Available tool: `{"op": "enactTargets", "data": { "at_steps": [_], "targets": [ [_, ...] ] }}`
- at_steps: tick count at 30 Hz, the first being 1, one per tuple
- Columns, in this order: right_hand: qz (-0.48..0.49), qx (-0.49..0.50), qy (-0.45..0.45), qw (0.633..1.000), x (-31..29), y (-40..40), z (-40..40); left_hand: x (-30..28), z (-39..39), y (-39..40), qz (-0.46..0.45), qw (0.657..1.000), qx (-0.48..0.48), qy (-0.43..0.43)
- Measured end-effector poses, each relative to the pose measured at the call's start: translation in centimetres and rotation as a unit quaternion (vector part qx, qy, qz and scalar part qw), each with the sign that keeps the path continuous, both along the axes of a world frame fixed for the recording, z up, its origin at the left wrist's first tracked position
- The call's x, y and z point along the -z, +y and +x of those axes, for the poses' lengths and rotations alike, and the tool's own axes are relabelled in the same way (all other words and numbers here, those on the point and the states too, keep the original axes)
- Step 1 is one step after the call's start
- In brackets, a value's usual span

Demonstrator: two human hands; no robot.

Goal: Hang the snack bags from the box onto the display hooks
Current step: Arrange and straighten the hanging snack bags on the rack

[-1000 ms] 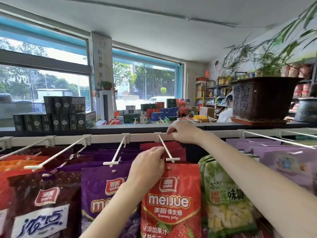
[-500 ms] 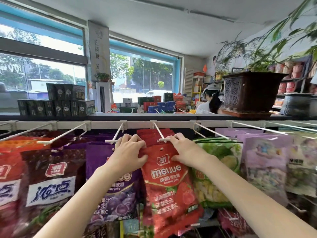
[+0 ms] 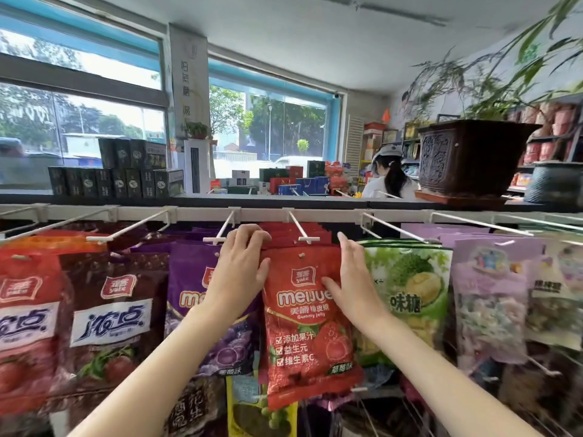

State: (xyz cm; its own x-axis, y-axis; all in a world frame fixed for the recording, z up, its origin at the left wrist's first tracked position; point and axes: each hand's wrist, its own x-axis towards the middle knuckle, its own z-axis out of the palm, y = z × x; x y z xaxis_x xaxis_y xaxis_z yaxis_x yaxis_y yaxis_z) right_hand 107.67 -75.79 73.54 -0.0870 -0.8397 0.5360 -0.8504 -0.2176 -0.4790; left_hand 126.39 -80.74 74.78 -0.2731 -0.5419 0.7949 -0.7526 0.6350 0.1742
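While both forearms reach up from the bottom of the view, the two hands meet at a red gummy bag point(image 3: 303, 323) that hangs on a white display hook point(image 3: 301, 227) near the middle of the rack. The left hand point(image 3: 241, 266) curls its fingers over the bag's top left corner, with the thumb pressed against the left edge, so it grips the bag. The right hand point(image 3: 348, 279) lies along the right edge with its fingers straight and pointing up, the thumb resting on the printed front; it is flat and relaxed, not clenched. More red bags sit stacked behind this one on the same hook.

Just left of it hangs a purple grape bag point(image 3: 202, 310), partly hidden by the left wrist, and further left a dark maroon bag point(image 3: 110, 320) and a bright red bag point(image 3: 25, 310). Just right of it hangs a green durian bag point(image 3: 410, 288), then pale lilac bags point(image 3: 489, 304). Each row hangs from its own hook on a white rail point(image 3: 202, 213).

Above the rail, a dark shelf carries black boxes point(image 3: 116, 181) on the left and a carved brown planter point(image 3: 467, 156) with a leafy plant on the right. Beyond it a person in a cap point(image 3: 389, 175) faces away, and large windows point(image 3: 268, 124) show trees outside.
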Motion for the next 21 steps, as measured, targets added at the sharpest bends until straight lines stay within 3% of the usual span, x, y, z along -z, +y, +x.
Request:
{"op": "enactTargets", "data": {
  "at_steps": [2, 4, 9, 16, 21],
  "targets": [
    [0.018, -0.025, -0.074, 0.997, 2.5, 0.9, -0.3, 2.4, 0.3, 1.8, -0.038, 0.998, 0.02, 0.051],
    [0.08, -0.069, -0.12, 0.987, 4.7, 1.6, -0.7, 5.7, 0.4, 3.2, -0.022, 0.998, 0.034, 0.045],
    [0.138, -0.126, -0.107, 0.977, 6.8, 2.1, -1.3, 10.5, -0.1, 5.5, 0.124, 0.989, 0.023, 0.078],
    [0.177, -0.115, -0.123, 0.97, 8.4, 2.6, -1.1, 10.0, 0.9, 5.9, 0.282, 0.954, 0.025, 0.098],
    [0.199, -0.108, -0.132, 0.965, 7.9, 2.8, -0.7, 10.1, 1.1, 5.9, 0.409, 0.902, 0.084, 0.108]
  ]
}}
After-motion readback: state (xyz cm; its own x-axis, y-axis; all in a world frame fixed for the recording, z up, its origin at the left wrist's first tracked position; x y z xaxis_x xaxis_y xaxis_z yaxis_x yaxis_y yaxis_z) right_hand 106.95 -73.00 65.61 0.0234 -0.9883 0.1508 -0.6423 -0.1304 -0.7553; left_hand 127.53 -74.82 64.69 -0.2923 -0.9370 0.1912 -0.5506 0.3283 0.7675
